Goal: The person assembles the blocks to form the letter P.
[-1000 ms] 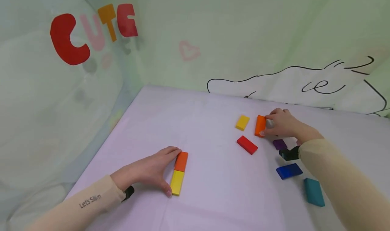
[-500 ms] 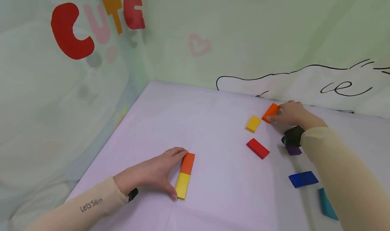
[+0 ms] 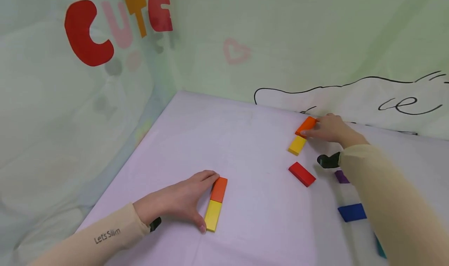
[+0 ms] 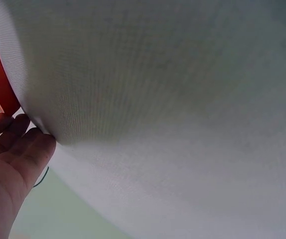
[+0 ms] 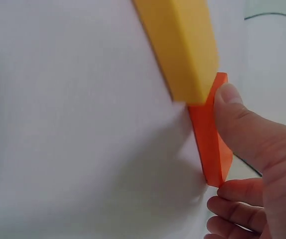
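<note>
On the left of the head view, an orange block [image 3: 219,190] and a yellow block [image 3: 213,217] lie end to end. My left hand [image 3: 180,200] spans the pair, fingertips at the orange block's far end and thumb at the yellow block's near end. Farther back, my right hand [image 3: 329,129] pinches a second orange block [image 3: 306,125] between thumb and fingers. Its near end meets the corner of a smaller yellow block [image 3: 297,145]. The right wrist view shows the thumb on this orange block [image 5: 206,144], with the yellow block [image 5: 183,50] overlapping its end.
A red block [image 3: 302,174] lies in front of the right-hand pair. Partly behind the right forearm are a purple block [image 3: 341,176], a blue block [image 3: 352,212] and a teal block [image 3: 380,249]. A cloth wall [image 3: 315,36] rises behind the table.
My right hand has moved the orange block toward the back, turned it and brought it up to the yellow block's far end. The left hand stays at its pair. The head view has shifted.
</note>
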The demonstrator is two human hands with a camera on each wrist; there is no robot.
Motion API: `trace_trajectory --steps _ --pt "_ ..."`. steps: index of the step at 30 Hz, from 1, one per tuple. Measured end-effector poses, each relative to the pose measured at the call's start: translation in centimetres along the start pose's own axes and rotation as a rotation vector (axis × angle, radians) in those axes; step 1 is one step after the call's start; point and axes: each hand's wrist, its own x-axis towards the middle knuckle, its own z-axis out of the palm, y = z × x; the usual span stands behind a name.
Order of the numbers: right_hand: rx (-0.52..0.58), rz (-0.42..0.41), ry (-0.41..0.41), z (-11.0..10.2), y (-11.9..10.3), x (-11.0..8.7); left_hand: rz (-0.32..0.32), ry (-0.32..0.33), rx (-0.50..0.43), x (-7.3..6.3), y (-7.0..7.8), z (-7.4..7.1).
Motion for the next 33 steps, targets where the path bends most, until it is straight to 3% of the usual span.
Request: trace_trajectory --steps 18,27,33 --pt "0.087 -0.060 -0.011 0.1 -6.6 1.9 0.014 0.011 0.002 -0.1 0.3 0.0" --pt "0.094 -0.147 -0.016 0.7 -10.3 1.4 0.014 0.006 0.020 0.0 0.5 0.0" --pt "0.098 -0.234 0.028 1.7 -13.2 0.2 0.004 0.006 0.030 0.0 0.5 0.0"
